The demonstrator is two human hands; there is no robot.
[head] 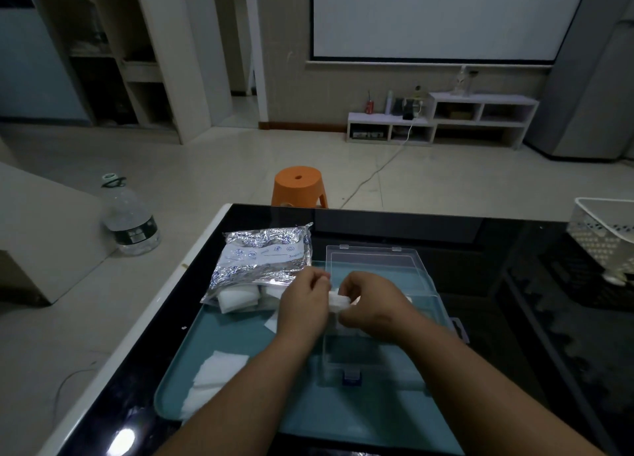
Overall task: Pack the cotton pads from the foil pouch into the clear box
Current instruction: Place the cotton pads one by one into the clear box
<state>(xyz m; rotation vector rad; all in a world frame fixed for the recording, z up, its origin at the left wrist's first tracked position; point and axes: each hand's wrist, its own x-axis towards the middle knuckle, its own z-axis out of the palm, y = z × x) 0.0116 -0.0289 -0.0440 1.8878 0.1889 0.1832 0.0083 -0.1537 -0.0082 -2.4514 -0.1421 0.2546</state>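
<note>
A crinkled foil pouch [264, 260] lies at the far left of the teal tray [360, 418], with white cotton pads [236, 299] spilling from its near end. The clear box [377, 356] stands open on the tray, its lid [374, 267] tipped back. My left hand [303, 306] and my right hand [372, 306] meet above the box's far left corner. Both pinch a small stack of white cotton pads [338, 302] between them. Loose flat pads [214, 373] lie on the tray's near left corner.
The tray sits on a glossy black table [549, 318]. A white perforated basket [603, 236] stands at the table's right edge. Beyond the table's far edge stands an orange stool [298, 185]. A large water bottle [128, 217] sits on the floor to the left.
</note>
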